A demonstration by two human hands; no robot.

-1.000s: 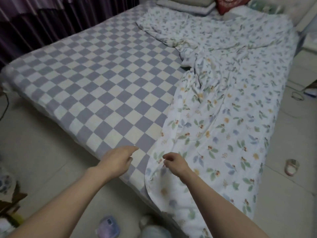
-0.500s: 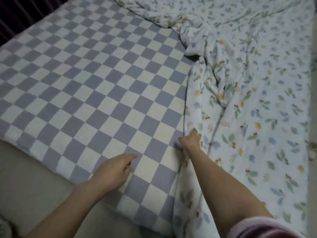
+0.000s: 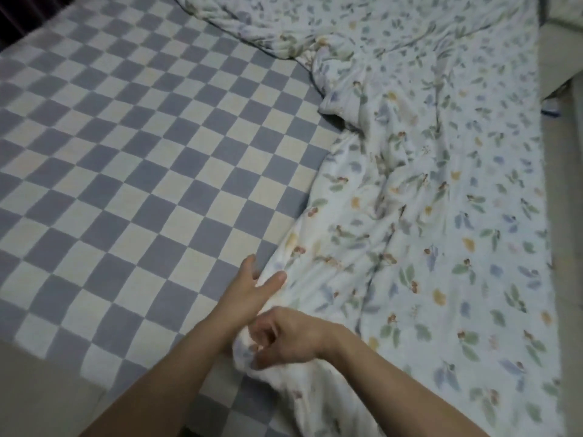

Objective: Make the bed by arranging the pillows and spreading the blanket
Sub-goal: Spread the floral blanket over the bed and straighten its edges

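The blanket (image 3: 410, 234) is white cloth printed with small green and blue leaves, yellow blooms and brown berries; no writing or label can be read on it. It covers the right half of the bed, rumpled into long folds down its middle, with a bunched ridge near the top centre and its left edge running in a ragged diagonal over the sheet. At the near end that edge is gathered into a wad between both hands. The right hand (image 3: 280, 339) has its fingers curled into the bunched cloth, holding it. The left hand (image 3: 249, 291), just beyond it, lies at the blanket's edge with thumb and forefinger spread and cloth between them; whether it truly pinches is unclear in the blur. The checked sheet (image 3: 132, 171), in grey-blue and cream squares, lies bare on the left half. Pale floor (image 3: 38, 392) shows at the lower left.
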